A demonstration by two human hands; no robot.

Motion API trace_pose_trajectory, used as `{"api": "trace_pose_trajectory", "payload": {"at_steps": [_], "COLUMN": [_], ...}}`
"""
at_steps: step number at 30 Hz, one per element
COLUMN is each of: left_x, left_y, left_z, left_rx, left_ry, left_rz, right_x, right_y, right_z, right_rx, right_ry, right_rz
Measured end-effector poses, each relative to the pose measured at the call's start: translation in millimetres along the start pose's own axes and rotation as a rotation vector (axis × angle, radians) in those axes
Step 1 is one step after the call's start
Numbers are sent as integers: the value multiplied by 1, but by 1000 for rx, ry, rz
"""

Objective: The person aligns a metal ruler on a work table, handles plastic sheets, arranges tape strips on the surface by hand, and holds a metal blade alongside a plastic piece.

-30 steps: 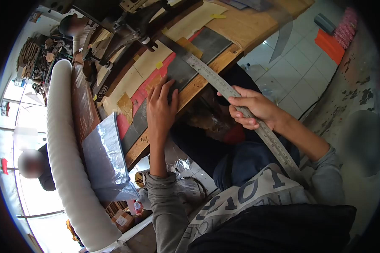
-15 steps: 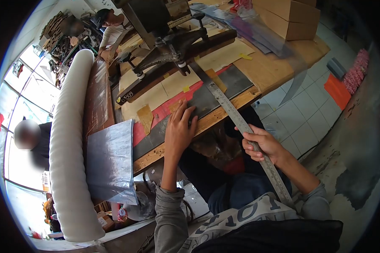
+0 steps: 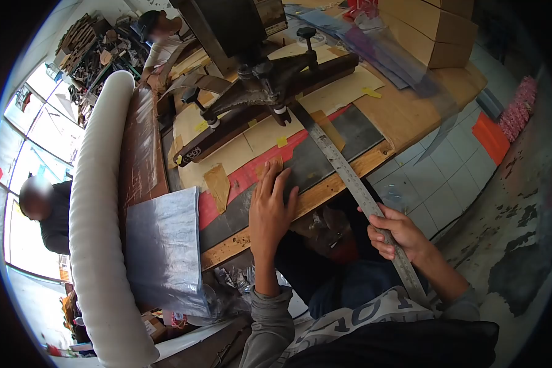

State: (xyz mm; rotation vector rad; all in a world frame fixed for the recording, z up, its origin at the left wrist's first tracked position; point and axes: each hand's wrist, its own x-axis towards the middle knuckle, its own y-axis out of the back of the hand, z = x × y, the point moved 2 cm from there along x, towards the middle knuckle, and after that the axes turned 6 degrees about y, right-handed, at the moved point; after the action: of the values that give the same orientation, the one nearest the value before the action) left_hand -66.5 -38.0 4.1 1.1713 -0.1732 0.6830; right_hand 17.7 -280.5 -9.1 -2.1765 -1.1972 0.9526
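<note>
My right hand is wrapped around a long steel ruler. Its far end reaches the long dark bar of a metal press, and its near end slants down toward my lap. My left hand lies with outstretched fingers over the front of the bench, fingertips at a piece of brown tape on a red strip. A black mat lies under the ruler, and a cream board sits beneath the bar. Yellow tape marks dot the board.
Left of the board is a stack of clear plastic sheets, beside a big white foam roll. Cardboard boxes and more plastic film occupy the far right. Two other people are in the background.
My view has shifted a little, so bench and hands sit lower and farther right. Both hands and the ruler keep about the same place on the bench. The person by the window has shifted.
</note>
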Motion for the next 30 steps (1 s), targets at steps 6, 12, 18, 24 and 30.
{"api": "trace_pose_trajectory", "payload": {"at_steps": [6,12,18,24,30], "left_x": [2,3,2,3,4], "left_y": [0,2,3,4,4], "left_z": [0,0,1,1,2], "left_rx": [-5,3,-8,12,-1], "left_ry": [13,37,60,66,87], "left_rz": [-20,-39,-56,-59,-79], "right_x": [-1,-1,0,0,1], "right_y": [-1,1,3,5,9], "right_z": [-1,0,1,1,5], "right_rx": [44,47,67,32,2], "right_ry": [-27,-40,-38,-45,-31], "right_rz": [12,15,-5,-5,-6]}}
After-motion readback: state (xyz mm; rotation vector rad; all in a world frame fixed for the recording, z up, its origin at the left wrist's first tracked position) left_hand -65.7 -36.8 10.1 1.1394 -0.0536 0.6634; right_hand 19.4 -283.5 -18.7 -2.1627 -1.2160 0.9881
